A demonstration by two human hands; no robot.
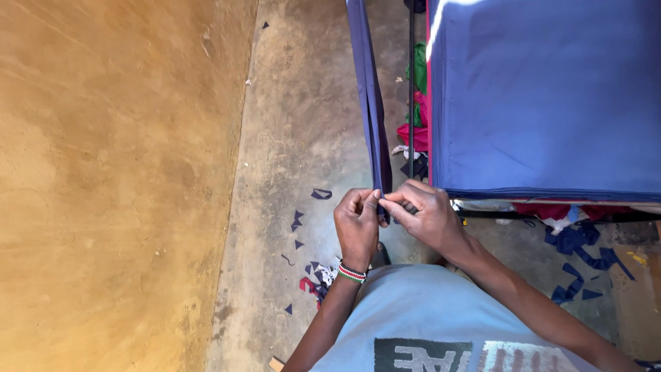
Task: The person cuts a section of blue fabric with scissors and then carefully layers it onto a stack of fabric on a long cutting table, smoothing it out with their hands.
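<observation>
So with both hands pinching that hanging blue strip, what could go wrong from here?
The blue strip is held only at its lower end between the left hand and right hand; a loose grip could let it slip. It could also drop among the fabric scraps on the concrete floor and pick up dirt.

The person wears a light blue short-sleeved shirt [413, 310]. The shirt front carries a printed panel in dark green with pale block lettering, and beside it, toward the right arm, a second patch of white block shapes; both are cut off by the lower edge of the view. The left hand [357, 227] and right hand [427, 217] are bare, with no gloves and no rings visible. Both forearms are bare; no sleeve reaches them. A beaded wristband [352, 273] sits at the left wrist, just below the left hand. It shows narrow bands of green, white, red and black.
</observation>
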